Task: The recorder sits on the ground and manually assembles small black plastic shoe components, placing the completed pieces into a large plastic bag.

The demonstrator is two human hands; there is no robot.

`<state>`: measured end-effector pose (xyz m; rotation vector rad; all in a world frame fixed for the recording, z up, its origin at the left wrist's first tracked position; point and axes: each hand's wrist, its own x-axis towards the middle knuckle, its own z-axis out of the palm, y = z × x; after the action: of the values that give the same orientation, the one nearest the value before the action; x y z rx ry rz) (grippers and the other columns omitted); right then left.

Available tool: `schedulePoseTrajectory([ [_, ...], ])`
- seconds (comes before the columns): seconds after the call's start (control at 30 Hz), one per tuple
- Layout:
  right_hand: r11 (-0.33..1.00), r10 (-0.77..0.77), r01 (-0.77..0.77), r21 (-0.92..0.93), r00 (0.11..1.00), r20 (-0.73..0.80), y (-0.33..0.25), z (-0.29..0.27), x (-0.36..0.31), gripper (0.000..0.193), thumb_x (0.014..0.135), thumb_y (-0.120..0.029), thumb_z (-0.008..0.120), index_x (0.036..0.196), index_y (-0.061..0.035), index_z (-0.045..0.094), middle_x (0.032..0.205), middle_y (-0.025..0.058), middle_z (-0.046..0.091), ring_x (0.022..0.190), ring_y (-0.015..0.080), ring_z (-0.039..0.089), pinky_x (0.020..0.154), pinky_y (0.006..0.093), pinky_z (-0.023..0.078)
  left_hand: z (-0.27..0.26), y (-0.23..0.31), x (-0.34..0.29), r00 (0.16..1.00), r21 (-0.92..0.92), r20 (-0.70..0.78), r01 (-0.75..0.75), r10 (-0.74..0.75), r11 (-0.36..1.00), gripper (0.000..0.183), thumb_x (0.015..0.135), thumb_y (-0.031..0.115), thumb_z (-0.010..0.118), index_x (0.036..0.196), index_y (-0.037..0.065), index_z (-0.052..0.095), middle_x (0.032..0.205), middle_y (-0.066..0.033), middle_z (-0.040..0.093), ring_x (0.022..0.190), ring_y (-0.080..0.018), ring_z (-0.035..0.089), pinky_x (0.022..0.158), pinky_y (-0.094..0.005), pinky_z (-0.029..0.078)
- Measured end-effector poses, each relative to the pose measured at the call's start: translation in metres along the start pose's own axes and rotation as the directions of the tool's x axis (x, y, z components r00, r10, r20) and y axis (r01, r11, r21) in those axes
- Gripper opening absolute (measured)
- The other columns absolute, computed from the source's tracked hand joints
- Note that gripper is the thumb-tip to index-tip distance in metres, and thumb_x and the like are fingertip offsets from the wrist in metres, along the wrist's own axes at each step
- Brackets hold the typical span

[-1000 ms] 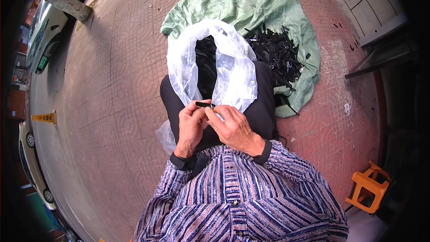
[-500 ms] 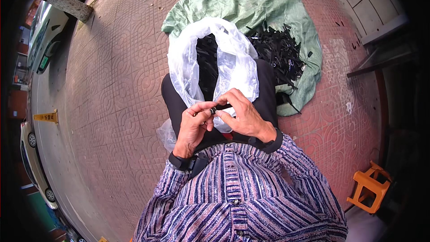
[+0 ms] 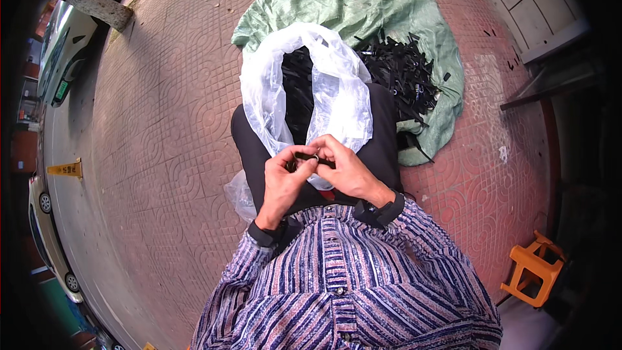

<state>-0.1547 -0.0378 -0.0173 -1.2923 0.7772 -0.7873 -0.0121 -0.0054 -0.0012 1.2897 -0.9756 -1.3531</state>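
Observation:
Just above my lap, my left hand (image 3: 282, 180) and my right hand (image 3: 352, 172) meet with their fingertips closed on a short black strap (image 3: 326, 163). A small shiny ring or buckle shows between the fingertips, partly hidden by them. Dark bits also show under the curled fingers of my left hand; what they are I cannot make out. Beyond my hands, between my legs, a translucent white plastic bag (image 3: 262, 94) gapes with its rim rolled back. Many black pieces (image 3: 297, 94) fill it.
A green woven sheet (image 3: 285, 11) lies on red patterned paving, bearing a heap of black straps (image 3: 405, 74). An orange stool (image 3: 534, 271) stands at the lower right. Parked cars (image 3: 65, 65), a concrete post (image 3: 97, 8) and a yellow sign (image 3: 65, 169) are at left.
My right fingers have closed in against my left ones. The black strap now extends across between both hands, where earlier a small dark piece showed at my left fingertips.

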Motion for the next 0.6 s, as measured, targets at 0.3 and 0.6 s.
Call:
schedulePoseTrajectory([
  [0.3,0.980,0.135,-0.159,0.118,0.972,0.191,-0.021,-0.008,-0.002,0.044,0.088,-0.012,0.051,0.129,-0.0030,0.036,0.084,0.0057,0.053,0.076,0.0091,0.050,0.068,0.0244,0.042,-0.025,-0.006,0.005,0.951,-0.374,0.244,0.271,-0.188,0.887,0.019,0.080,0.009,0.065,0.097,0.001,0.060,0.072,0.0025,0.056,0.053,-0.0007,0.039,0.045,-0.0157,0.026],
  [0.6,0.992,0.098,-0.114,0.061,0.972,0.215,-0.019,-0.007,-0.002,0.034,0.092,-0.023,0.048,0.119,-0.0026,0.050,0.080,0.0008,0.056,0.068,0.0043,0.048,0.058,0.0175,0.038,-0.024,0.001,0.002,0.928,-0.262,0.229,0.350,-0.294,0.899,0.013,0.077,0.008,0.069,0.086,0.002,0.061,0.066,0.0031,0.054,0.050,-0.0009,0.039,0.044,-0.0162,0.026],
])
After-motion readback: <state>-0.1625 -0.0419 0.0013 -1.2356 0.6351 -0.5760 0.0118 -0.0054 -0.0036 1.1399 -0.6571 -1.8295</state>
